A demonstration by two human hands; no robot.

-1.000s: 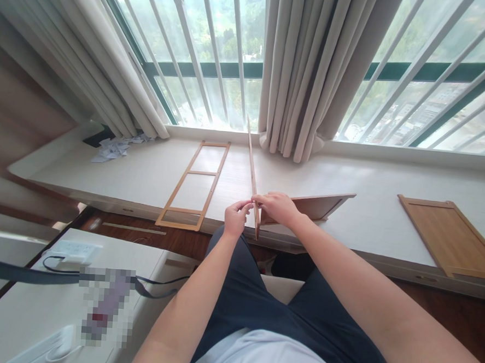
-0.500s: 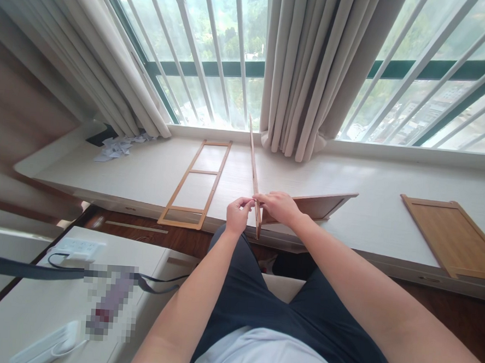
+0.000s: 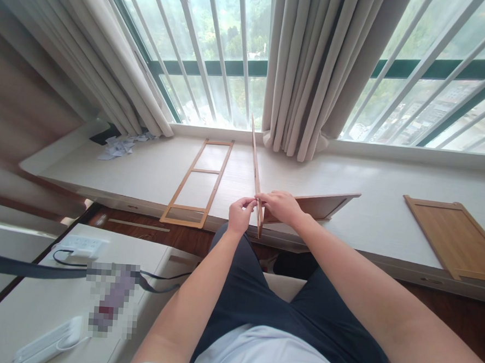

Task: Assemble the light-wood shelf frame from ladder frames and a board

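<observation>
An upright wooden frame (image 3: 255,157) stands edge-on to me, its near end over the front edge of the white window ledge. Behind my right hand a brown wooden panel (image 3: 321,206) meets it at an angle and reaches off to the right. My right hand (image 3: 281,206) grips the upright frame, fingers over its near part. On the frame's left side my left hand (image 3: 240,213) is closed in a pinch against it. Whatever sits between those fingertips is too small to make out. Flat on the ledge to the left lies an open wooden frame (image 3: 205,171) with crossbars.
Another wooden panel (image 3: 461,236) lies at the right of the ledge (image 3: 382,212). Paper scraps (image 3: 121,145) are heaped at the far left. A white cabinet (image 3: 148,252) at lower left bears a power strip (image 3: 80,247) and a dark strap. Curtains (image 3: 304,70) hang at the window.
The view has shifted very slightly. Both hands stay at the same place on the upright frame, with the left fingers still pinched.
</observation>
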